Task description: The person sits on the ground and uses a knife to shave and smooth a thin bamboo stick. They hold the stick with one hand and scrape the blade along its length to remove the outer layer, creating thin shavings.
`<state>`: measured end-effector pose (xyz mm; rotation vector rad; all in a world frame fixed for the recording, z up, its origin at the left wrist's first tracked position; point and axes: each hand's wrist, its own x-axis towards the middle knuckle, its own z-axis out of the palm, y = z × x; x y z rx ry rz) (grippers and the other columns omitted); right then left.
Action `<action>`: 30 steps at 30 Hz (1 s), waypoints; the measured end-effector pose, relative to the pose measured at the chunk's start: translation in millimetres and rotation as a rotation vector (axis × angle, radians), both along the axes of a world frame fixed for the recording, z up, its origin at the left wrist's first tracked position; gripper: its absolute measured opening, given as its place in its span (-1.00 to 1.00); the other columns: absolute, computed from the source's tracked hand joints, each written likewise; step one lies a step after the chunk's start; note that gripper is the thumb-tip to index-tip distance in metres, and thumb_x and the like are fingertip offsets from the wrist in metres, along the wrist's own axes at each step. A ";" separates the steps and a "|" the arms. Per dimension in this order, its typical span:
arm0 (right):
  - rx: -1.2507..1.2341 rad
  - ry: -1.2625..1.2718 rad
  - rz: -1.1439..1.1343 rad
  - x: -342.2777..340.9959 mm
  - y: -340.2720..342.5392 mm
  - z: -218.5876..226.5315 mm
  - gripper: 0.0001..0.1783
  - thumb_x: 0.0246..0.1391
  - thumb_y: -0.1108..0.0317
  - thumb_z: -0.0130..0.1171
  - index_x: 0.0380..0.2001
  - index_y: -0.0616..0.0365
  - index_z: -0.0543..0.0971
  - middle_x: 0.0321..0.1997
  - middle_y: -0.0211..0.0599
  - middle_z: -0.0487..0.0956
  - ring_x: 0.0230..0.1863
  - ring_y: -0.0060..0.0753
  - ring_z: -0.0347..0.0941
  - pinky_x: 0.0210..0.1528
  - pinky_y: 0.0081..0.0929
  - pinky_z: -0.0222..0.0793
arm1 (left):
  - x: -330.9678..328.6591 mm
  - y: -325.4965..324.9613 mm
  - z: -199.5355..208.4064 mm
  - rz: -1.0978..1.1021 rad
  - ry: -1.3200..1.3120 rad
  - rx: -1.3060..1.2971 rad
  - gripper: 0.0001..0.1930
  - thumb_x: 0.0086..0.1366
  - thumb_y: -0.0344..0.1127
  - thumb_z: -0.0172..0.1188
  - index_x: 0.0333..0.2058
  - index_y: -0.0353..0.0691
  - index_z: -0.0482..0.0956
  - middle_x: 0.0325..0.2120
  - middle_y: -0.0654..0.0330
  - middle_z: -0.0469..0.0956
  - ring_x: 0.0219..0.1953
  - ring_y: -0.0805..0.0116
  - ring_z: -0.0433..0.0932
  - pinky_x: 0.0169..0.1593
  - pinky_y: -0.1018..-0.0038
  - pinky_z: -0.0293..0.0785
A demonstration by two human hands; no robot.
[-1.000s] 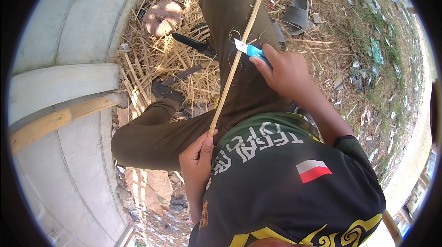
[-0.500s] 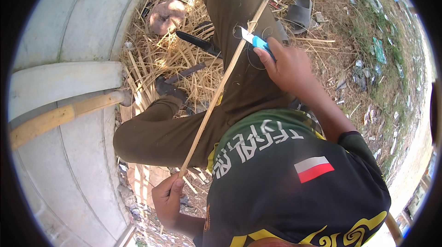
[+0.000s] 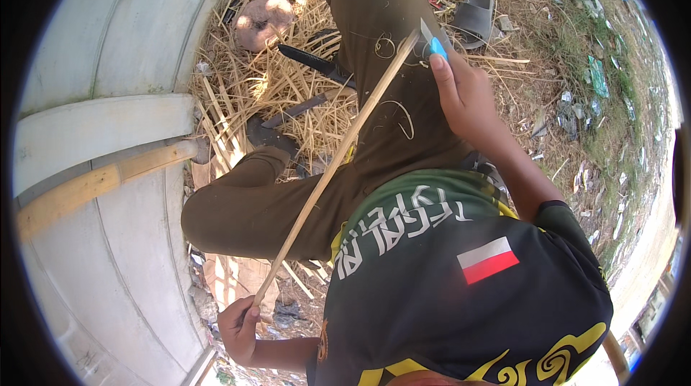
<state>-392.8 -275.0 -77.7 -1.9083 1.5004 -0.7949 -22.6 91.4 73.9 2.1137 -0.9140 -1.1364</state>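
Observation:
My left hand (image 3: 239, 330) is closed around the lower end of a long, thin bamboo strip (image 3: 331, 166). The strip slants up across my legs, and its far end lies over my raised thigh. My right hand (image 3: 468, 98) grips a blue utility knife (image 3: 436, 46) with its blade out. The blade points upward just beside the strip's far end; whether the two touch I cannot tell. Thin curled shavings (image 3: 399, 116) lie on the brown trousers around the strip.
Dry strips and shavings (image 3: 248, 102) cover the ground at left, with a dark blade (image 3: 306, 58), a wooden-handled tool (image 3: 295, 111) and a round pinkish lump (image 3: 264, 23) among them. A grey sandal (image 3: 473, 17) lies at right. White panels (image 3: 101, 19) and a bamboo pole (image 3: 108, 181) border the left.
My left hand has drawn the strip down and to the left. My right hand and the knife have shifted up and right, to the strip's far end. More curls lie on the thigh.

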 end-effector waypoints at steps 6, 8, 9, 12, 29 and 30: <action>-0.112 -0.109 0.011 4.1 10.9 -1.7 -0.48 0.48 -0.10 -0.03 -0.35 0.15 0.49 -0.68 -0.08 0.46 -0.61 0.14 0.49 -0.52 -0.06 0.31 | -66.3 -148.5 -68.7 -0.032 0.201 -0.092 -0.72 0.52 -0.26 0.20 -0.03 -0.40 0.65 -0.53 0.36 0.51 -0.48 0.68 0.33 -0.40 0.67 0.22; -0.172 0.004 0.096 2.9 7.6 -0.4 -0.49 0.46 -0.10 0.01 -0.35 0.14 0.48 -0.68 -0.07 0.47 -0.61 0.13 0.50 -0.54 -0.05 0.32 | -96.0 -195.5 -91.3 -0.110 0.357 -0.111 -0.74 0.58 -0.22 0.10 -0.07 -0.36 0.54 -0.52 0.32 0.51 -0.52 0.70 0.29 -0.43 0.66 0.20; -0.175 0.071 0.158 3.6 3.1 3.0 -0.50 0.45 -0.10 0.02 -0.36 0.14 0.48 -0.68 -0.07 0.48 -0.62 0.13 0.50 -0.54 -0.04 0.32 | -107.7 -214.5 -97.8 -0.124 0.452 -0.130 -0.75 0.59 -0.22 0.09 -0.11 -0.32 0.53 -0.52 0.31 0.52 -0.54 0.70 0.28 -0.44 0.65 0.21; -0.155 0.272 0.275 -0.2 -7.0 17.0 -0.48 0.42 -0.13 0.06 -0.40 0.12 0.46 -0.71 -0.09 0.48 -0.63 0.14 0.50 -0.56 -0.01 0.34 | -142.6 -265.1 -113.0 -0.237 0.353 -0.190 -0.73 0.58 -0.18 0.10 -0.09 -0.32 0.54 -0.54 0.31 0.51 -0.54 0.66 0.31 -0.44 0.59 0.23; -0.106 0.448 0.287 -6.7 8.8 11.4 -0.54 0.41 -0.09 0.10 -0.35 0.09 0.44 -0.69 -0.14 0.49 -0.60 0.14 0.51 -0.55 0.00 0.34 | -169.3 -287.5 -117.5 -0.275 0.200 -0.284 -0.66 0.56 -0.12 0.15 -0.11 -0.34 0.65 -0.56 0.37 0.42 -0.49 0.65 0.31 -0.39 0.59 0.25; -0.114 0.426 0.283 -7.0 8.5 10.6 -0.54 0.41 -0.10 0.10 -0.36 0.08 0.44 -0.69 -0.14 0.49 -0.61 0.14 0.51 -0.56 -0.01 0.34 | -167.2 -284.1 -116.9 -0.272 0.220 -0.264 -0.66 0.56 -0.11 0.15 -0.10 -0.33 0.66 -0.56 0.37 0.40 -0.49 0.65 0.30 -0.40 0.59 0.24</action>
